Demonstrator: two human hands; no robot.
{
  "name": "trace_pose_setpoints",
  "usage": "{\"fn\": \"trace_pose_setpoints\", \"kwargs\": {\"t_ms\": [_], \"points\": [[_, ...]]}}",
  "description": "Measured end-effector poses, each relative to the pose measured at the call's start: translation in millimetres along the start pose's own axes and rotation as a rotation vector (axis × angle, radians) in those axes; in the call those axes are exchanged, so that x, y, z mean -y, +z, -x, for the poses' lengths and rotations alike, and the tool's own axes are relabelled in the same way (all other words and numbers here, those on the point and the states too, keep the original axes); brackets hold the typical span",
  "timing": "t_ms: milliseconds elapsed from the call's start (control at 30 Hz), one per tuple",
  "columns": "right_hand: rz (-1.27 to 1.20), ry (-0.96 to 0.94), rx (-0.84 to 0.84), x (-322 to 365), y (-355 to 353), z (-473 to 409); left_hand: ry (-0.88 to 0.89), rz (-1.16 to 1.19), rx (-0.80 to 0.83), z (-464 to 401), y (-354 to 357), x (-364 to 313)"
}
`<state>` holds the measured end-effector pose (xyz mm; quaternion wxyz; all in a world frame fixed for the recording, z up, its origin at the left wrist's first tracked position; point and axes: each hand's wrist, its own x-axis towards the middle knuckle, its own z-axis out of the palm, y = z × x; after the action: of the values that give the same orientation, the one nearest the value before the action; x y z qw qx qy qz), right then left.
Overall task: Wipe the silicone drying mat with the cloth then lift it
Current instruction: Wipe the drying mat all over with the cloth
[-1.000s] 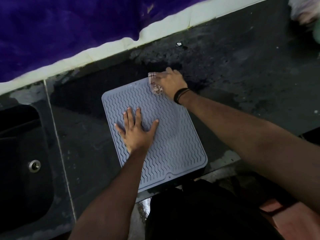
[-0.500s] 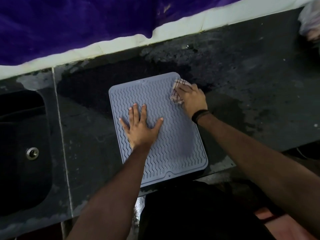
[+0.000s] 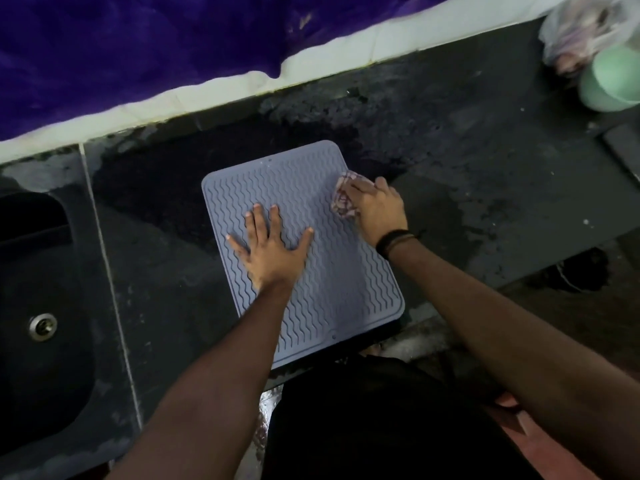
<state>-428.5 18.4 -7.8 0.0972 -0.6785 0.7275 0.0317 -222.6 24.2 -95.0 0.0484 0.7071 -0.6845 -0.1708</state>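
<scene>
A grey silicone drying mat (image 3: 332, 285) with wavy ridges lies flat on the dark counter, its near edge at the counter's front. My left hand (image 3: 272, 251) presses flat on the mat's middle left, fingers spread. My right hand (image 3: 375, 207) holds a bunched checked cloth (image 3: 341, 199) against the mat's right edge, near the far right corner. Most of the cloth is hidden under the fingers.
A dark sink (image 3: 41, 317) with a metal drain is set in the counter at the left. A pale green bowl (image 3: 613, 81) and a plastic bag (image 3: 581, 32) sit at the far right. A purple wall with a white tile strip (image 3: 214, 95) backs the counter.
My right hand has dragged the cloth from the mat's far edge rightward and down its right side. My left hand has stayed pressed on the mat.
</scene>
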Motion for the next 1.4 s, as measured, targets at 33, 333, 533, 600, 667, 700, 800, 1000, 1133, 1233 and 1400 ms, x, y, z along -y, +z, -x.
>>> {"fn": "trace_pose_setpoints", "kwargs": {"t_ms": [33,333,533,600,667,700,800,1000,1133,1233,1400], "points": [[0.000,0.008,0.036,6,2,-6,-0.002,-0.001,-0.006,1,0,0],[-0.023,0.068,0.058,-7,37,103,0.016,0.007,0.000,2,0,2],[0.027,0.121,0.094,-7,31,153,0.026,0.014,0.016,3,-4,0],[0.001,0.150,0.022,-1,25,139,0.025,0.004,0.015,3,-4,1],[-0.046,0.147,-0.025,7,23,115,0.026,-0.011,0.015,4,-3,0],[-0.058,0.132,-0.007,11,24,103,0.023,-0.015,0.013,3,-3,0],[-0.025,0.100,0.071,14,33,94,0.010,-0.032,0.008,2,-3,-2],[-0.011,0.013,-0.015,-13,55,171,-0.018,-0.060,-0.003,2,0,-2],[-0.009,-0.024,-0.009,-21,57,200,-0.018,-0.091,0.013,4,-7,-5],[-0.129,-0.059,0.085,-36,42,200,-0.015,-0.111,0.069,5,-19,-11],[-1.002,0.277,0.168,-61,-1,170,0.007,-0.135,0.277,-1,-45,-9]]}}
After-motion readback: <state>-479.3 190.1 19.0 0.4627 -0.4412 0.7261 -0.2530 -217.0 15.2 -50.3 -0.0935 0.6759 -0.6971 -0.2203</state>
